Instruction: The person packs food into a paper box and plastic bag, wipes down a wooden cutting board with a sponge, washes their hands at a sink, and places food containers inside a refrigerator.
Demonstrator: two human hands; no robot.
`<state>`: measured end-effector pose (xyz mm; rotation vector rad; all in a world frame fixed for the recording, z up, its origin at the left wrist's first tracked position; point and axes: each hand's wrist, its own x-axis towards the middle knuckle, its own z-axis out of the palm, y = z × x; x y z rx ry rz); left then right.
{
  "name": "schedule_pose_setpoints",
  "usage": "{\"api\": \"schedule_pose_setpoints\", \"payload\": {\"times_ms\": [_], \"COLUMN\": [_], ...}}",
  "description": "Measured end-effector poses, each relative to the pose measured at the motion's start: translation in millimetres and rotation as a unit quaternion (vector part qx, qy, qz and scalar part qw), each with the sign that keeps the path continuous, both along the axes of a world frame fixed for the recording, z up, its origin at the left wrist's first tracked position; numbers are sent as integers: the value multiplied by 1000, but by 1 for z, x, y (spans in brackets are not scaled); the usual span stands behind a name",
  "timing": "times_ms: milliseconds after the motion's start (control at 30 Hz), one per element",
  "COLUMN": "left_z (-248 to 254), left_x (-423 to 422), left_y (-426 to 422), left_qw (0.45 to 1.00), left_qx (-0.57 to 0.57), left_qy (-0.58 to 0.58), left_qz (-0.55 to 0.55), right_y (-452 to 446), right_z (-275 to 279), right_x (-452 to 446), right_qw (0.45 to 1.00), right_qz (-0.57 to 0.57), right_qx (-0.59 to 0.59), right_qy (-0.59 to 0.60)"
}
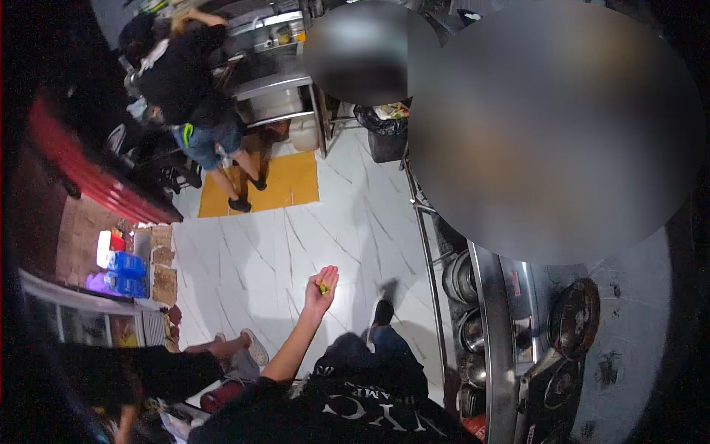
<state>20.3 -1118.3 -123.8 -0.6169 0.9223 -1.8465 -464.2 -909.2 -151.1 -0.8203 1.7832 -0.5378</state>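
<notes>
My left hand (pixel 322 292) reaches forward over the white tiled floor, palm up with the fingers stretched out. A small bunch of yellow-green pieces (pixel 324 287) rests in its palm; they are too small to name more exactly. Nothing else touches this hand. My right hand does not show anywhere in view. Below the outstretched arm are my dark shirt (pixel 370 411) and one dark shoe (pixel 383 312) on the floor.
A person (pixel 181 81) stands on a yellow mat (pixel 296 177) by a metal sink counter. Another person's dark sleeve (pixel 163 374) is at lower left. Metal pots (pixel 473 329) sit on a rack at right, beside a blackened pan (pixel 575 318). Blue packages (pixel 126 265) lie left.
</notes>
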Motion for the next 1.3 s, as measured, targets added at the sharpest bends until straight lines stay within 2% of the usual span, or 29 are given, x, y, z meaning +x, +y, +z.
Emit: {"api": "schedule_pose_setpoints", "payload": {"times_ms": [33,67,100,133,167,233,333,367,400,433,467,500,533,567,633,667,700,733,767,833,867,900,933,1100,1133,1167,1200,1267,1300], "left_z": [9,18,61,94,73,119,102,99,99,114,128,164,188,166,194,199,215,231,288,223,209,197,175,42,31,22,17,16,16], "left_x": [13,21,28,36,57,62,91,100,105,108,108,105,103,116,119,113,100,85,72,48,33,14,-1,-25,-20,-14,-4,25,42], "left_y": [-21,-35,-48,-58,-74,-126,-218,-256,-302,-358,-405,-458,-519,-559,-665,-700,-729,-763,-793,-860,-884,-907,-934,-1023,-1031,-1031,-1027,-1006,-992], "left_qw": [983,994,923,933,918,788,768,771,773,776,755,731,707,704,821,751,671,633,649,601,560,510,474,437,432,424,417,415,424], "left_qx": [36,-16,-76,-31,31,262,266,263,259,252,237,224,288,54,35,25,14,14,171,126,191,253,287,175,129,76,25,-72,-113], "left_qy": [176,-93,-353,-325,-358,-529,-559,-558,-557,-556,-590,-625,-626,-667,-500,-594,-680,-703,-720,-742,-785,-816,-832,-880,-889,-898,-903,-903,-894], "left_qz": [-35,51,135,154,170,174,165,159,157,159,160,158,158,239,272,287,296,323,176,270,184,97,35,-68,-80,-90,-98,-90,-86], "right_y": [-38,-78,-119,-152,-227,-329,-434,-459,-473,-486,-488,-494,-492,-484,-485,-489,-503,-515,-522,-552,-582,-611,-636,-768,-798,-814,-839,-897,-941], "right_z": [-5,-12,-21,-45,66,109,120,118,101,79,59,66,69,68,54,69,80,92,97,102,112,133,119,95,90,92,99,86,117], "right_x": [0,-2,3,5,49,99,123,127,126,124,121,131,139,142,143,150,160,171,181,200,215,233,234,240,235,238,244,250,275], "right_qw": [999,994,983,958,970,969,965,969,981,978,971,973,974,975,967,941,933,945,955,959,957,965,963,978,968,966,967,973,983], "right_qz": [30,55,61,38,178,140,180,170,116,26,-28,-32,-37,-43,-99,-174,-227,-226,-223,-233,-247,-228,-231,-169,-179,-187,-184,-125,-83], "right_qx": [-44,-98,-166,-256,-162,-201,-192,-182,-142,-95,-58,-60,-66,-69,13,27,89,84,80,81,101,42,65,35,61,-7,6,38,43], "right_qy": [-2,-10,-47,-124,23,-44,11,3,-71,-181,-229,-220,-212,-206,-234,-288,-264,-222,-178,-142,-115,-126,-122,-121,-167,-177,-176,-192,-159]}}
